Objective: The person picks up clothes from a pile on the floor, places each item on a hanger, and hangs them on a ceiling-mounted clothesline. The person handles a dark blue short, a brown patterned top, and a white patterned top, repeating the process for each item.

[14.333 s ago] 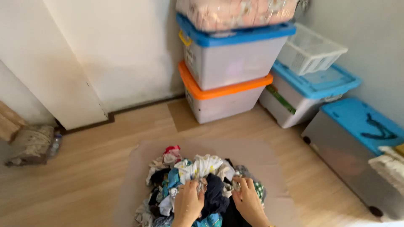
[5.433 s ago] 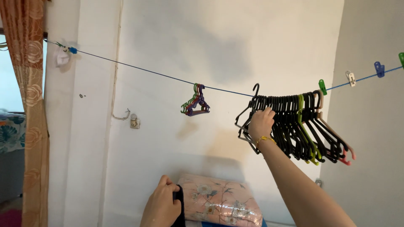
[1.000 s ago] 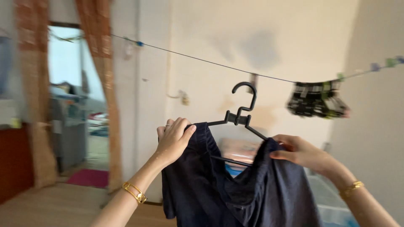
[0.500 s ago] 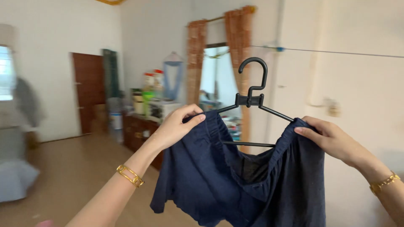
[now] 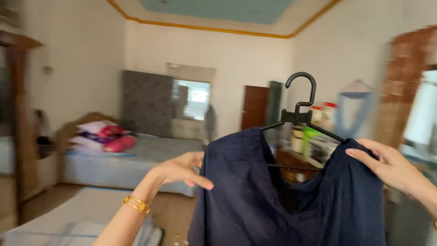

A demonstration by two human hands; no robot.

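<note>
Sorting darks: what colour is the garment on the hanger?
Dark navy blue, plain, seen in the head view: garment.

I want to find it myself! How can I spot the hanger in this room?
Look in front of the bed, where two hands lift a dark blue garment. The hanger pokes out of its top between the left hand and the right hand. It is the only thin black thing with a curled hook.
</note>
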